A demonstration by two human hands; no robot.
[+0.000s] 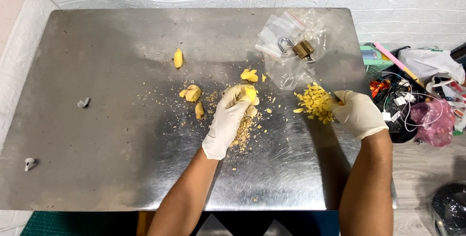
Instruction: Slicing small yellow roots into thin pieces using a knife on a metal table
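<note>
So the left hand (229, 119), white glove on, is curled around a yellow chunk (244, 95) near the middle of the steel table (97, 134), fingers closed on it. The right hand (358, 114), also gloved, sits at about 3 o'clock from that, against a pile of chopped bits (315, 102). Its fingers look folded in, but I can't tell if it's actually holding anything.

More yellow pieces around: two (191, 93) just at 9 o'clock of the left hand, one (178, 58) out at 11 o'clock, another (249, 75) at 12. Crumbs (242, 131) are strewn under the left wrist.

Risk as I see it: that pile is near the right edge, so a careless sweep could push bits off into the clutter of cables (398, 97) and the pink bag (433, 122) below. The clear plastic bag (291, 47) with a brass padlock (300, 48) at 1 o'clock nearly touches the pile too, so bits could get under it.

Loads of bare room at 9 o'clock, only two small white things (83, 102) over there. Near edge is close to the elbows.
</note>
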